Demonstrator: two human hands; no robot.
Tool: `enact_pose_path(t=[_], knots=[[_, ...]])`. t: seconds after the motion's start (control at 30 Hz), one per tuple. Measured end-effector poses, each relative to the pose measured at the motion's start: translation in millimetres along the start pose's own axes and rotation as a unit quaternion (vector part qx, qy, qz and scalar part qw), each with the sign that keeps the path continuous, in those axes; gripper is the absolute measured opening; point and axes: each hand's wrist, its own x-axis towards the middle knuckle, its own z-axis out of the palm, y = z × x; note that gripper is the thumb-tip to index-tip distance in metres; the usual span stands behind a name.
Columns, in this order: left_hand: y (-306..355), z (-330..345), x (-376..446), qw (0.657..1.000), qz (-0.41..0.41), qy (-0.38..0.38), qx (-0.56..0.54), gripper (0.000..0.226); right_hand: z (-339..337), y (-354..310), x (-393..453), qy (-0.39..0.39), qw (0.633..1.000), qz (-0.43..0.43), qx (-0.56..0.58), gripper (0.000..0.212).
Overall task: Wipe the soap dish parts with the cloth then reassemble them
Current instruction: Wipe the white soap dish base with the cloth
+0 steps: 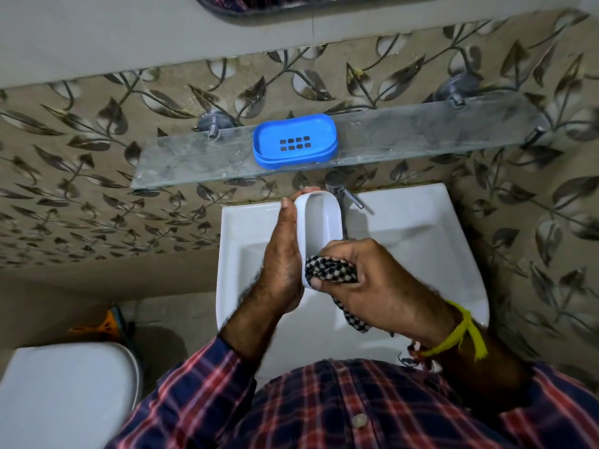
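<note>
A: Standing at the white ceramic washbasin [421,228], what matters for this wipe?

B: Keep the white oval plastic soap dish tray [319,218] upright over the basin. The left hand [282,254] clamps its long edge, fingertips hooked over the far end.

A: And the black-and-white checked cloth [330,270]?

B: The right hand [366,273] grips it bunched inside the tray's near end. Sweep it along the hollow, corners included.

A: The blue slotted plastic insert [295,140]?

B: Resting on the glass wall shelf [453,124], apart, awaiting reassembly.
</note>
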Motion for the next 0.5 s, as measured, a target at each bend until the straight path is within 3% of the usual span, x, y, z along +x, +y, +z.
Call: enact_pose_path(t=[0.1,0.17,0.3,0.33,0.4,0.47,0.5], knots=[[8.9,-1.5,1.1,0.999,-0.019,0.025,0.006,0.047,7.8,10.8,-8.0,-0.013,0.994,-0.043,-0.101,0.022],[9.7,0.6,1.1,0.999,-0.038,0.027,0.001,0.049,13.6,16.7,-14.0,0.058,0.977,-0.086,-0.187,0.022],[12.8,-4.0,-1.4,0.997,-0.071,-0.011,0.025,0.069,16.1,20.4,-10.8,0.143,0.963,-0.116,-0.194,0.017],[9.6,-7.2,-5.1,0.997,-0.035,-0.012,0.072,0.071,12.8,18.5,-8.9,0.162,0.970,-0.092,-0.155,0.017],[-3.2,-16.6,-15.4,0.970,0.119,-0.042,0.206,0.072,2.4,12.6,-4.9,0.184,0.983,-0.005,0.005,0.016],[-24.9,-27.2,-20.2,0.880,0.282,-0.095,0.370,0.067,-4.9,5.7,-1.4,0.168,0.973,0.051,0.152,0.012],[-32.3,-29.7,-20.7,0.845,0.337,-0.103,0.402,0.066,-6.8,3.8,0.4,0.156,0.967,0.059,0.194,0.014]])
